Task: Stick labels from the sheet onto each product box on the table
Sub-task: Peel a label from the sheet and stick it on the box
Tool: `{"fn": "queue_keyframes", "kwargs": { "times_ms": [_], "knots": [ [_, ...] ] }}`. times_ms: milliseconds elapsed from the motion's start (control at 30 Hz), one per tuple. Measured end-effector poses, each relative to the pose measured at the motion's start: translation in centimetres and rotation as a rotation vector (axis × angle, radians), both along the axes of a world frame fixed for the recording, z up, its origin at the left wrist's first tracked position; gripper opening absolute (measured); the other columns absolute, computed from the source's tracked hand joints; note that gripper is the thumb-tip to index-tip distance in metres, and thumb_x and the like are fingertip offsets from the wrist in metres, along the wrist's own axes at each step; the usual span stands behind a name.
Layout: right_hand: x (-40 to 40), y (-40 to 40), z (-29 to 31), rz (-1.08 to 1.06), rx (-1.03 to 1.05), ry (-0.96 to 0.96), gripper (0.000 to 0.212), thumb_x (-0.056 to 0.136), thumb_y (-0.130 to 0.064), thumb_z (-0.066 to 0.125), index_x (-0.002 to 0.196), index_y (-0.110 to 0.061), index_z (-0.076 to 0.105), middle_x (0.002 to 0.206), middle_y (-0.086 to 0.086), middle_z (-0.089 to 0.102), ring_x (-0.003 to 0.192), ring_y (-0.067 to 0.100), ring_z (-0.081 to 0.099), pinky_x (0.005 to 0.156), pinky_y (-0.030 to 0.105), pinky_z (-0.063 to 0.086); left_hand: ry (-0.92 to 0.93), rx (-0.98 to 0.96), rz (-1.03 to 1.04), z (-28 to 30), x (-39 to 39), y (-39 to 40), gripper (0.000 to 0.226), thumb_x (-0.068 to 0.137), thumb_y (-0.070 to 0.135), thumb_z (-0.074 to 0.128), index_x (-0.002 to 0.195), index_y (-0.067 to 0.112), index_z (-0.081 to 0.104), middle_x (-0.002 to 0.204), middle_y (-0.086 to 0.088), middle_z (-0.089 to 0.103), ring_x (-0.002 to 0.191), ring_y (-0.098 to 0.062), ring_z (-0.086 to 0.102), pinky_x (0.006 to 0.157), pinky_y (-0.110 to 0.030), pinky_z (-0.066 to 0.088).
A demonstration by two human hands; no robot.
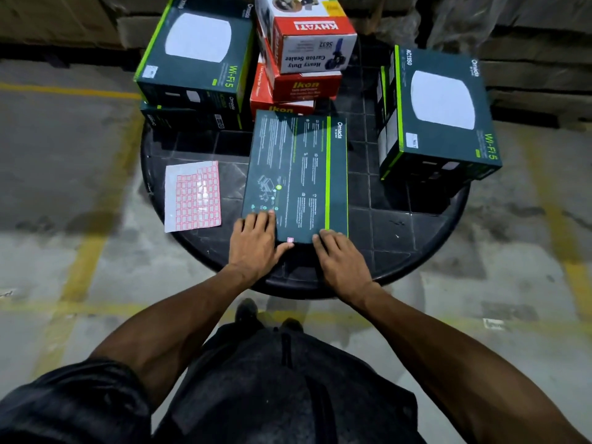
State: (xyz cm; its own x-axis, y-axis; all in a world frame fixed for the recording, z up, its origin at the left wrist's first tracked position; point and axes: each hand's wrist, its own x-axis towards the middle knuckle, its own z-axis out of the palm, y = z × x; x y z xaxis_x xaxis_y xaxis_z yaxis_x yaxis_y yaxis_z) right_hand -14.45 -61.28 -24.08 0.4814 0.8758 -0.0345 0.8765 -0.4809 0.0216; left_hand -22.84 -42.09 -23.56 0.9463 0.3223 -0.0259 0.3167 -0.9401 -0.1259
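Pressing down on the near edge of the Omada box (296,177), you've got both hands working it: your left hand (254,238) lies flat on its near left corner, fingers spread and straight, thumb reaching toward the small pink label (290,240) sitting on the near edge. Your right hand (339,254) rests on the near right corner, fingers relaxed over the edge, gripping nothing. I'd say the two hands pin the box so it can't skate on the round black table (416,245) while the label gets rubbed down.

Just left of that box lies the label sheet (192,197), rows of pink-bordered stickers, its upper left part already bare; it's close enough for a quick reach.

Beyond the box to the left, a stack of two dark boxes (195,62) shows "Wi-Fi 5" and "Omada", with a small white sticker on the top one's corner. Directly beyond it, red and white cartons (304,49) read "KHYATI", "Heavy Duty Carton Sealer" and "Ikon". Right of the box, another dark box (442,113) reads "AC1350", "Omada" and "Wi-Fi 5", also with a small white sticker.

The box under your hands shows its printed back, green stripe along the right side; the fine print is too small to read.
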Motion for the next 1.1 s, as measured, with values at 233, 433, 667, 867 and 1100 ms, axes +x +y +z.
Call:
{"fn": "queue_keyframes", "kwargs": {
  "times_ms": [233, 433, 667, 867, 1100],
  "knots": [
    [0.0, -0.3, -0.1, 0.021, -0.088, -0.028, 0.057, 0.085, -0.018, 0.030, 0.131, 0.005, 0.055, 0.126, 0.025, 0.057, 0.118, 0.039, 0.050, 0.103, 0.047, 0.044, -0.030, 0.034, -0.028, -0.7, 0.1, 0.1, 0.085, 0.084, 0.071, 0.041, 0.133, 0.002, 0.052, 0.107, -0.012, 0.057, 0.096, -0.029, 0.051, 0.084, -0.042, 0.041],
    [0.0, -0.5, -0.3, 0.018, -0.107, -0.024, 0.060, 0.085, -0.019, 0.029, 0.135, 0.005, 0.051, 0.131, 0.026, 0.054, 0.122, 0.040, 0.049, 0.107, 0.048, 0.040, -0.077, 0.015, -0.024, -0.9, 0.0, 0.1, 0.092, 0.083, 0.077, 0.036, 0.134, 0.002, 0.050, 0.112, -0.014, 0.055, 0.099, -0.031, 0.049, 0.085, -0.043, 0.039],
    [0.0, -0.6, -0.3, 0.024, -0.072, -0.026, 0.058, 0.087, -0.018, 0.028, 0.134, 0.005, 0.052, 0.130, 0.026, 0.055, 0.121, 0.041, 0.052, 0.105, 0.048, 0.041, -0.087, 0.026, 0.008, -1.0, 0.1, -0.3, 0.087, 0.081, 0.073, 0.048, 0.133, 0.003, 0.052, 0.110, -0.013, 0.056, 0.100, -0.031, 0.051, 0.087, -0.043, 0.041],
    [0.1, -0.6, -0.5, 0.022, -0.048, -0.046, 0.055, 0.087, -0.018, 0.031, 0.133, 0.006, 0.052, 0.128, 0.026, 0.055, 0.122, 0.039, 0.038, 0.105, 0.047, 0.041, -0.133, 0.011, -0.013, -1.0, 0.0, -0.1, 0.093, 0.083, 0.078, 0.031, 0.131, 0.001, 0.052, 0.109, -0.015, 0.055, 0.095, -0.032, 0.048, 0.084, -0.043, 0.039],
    [0.0, -0.6, -0.4, 0.013, -0.058, -0.032, 0.055, 0.089, -0.017, 0.030, 0.134, 0.006, 0.052, 0.128, 0.026, 0.055, 0.123, 0.039, 0.041, 0.105, 0.048, 0.041, -0.105, 0.076, -0.041, -1.3, 0.4, -0.2, 0.090, 0.086, 0.075, 0.028, 0.125, -0.001, 0.056, 0.102, -0.013, 0.057, 0.090, -0.030, 0.049, 0.078, -0.042, 0.041]
  ]
}}
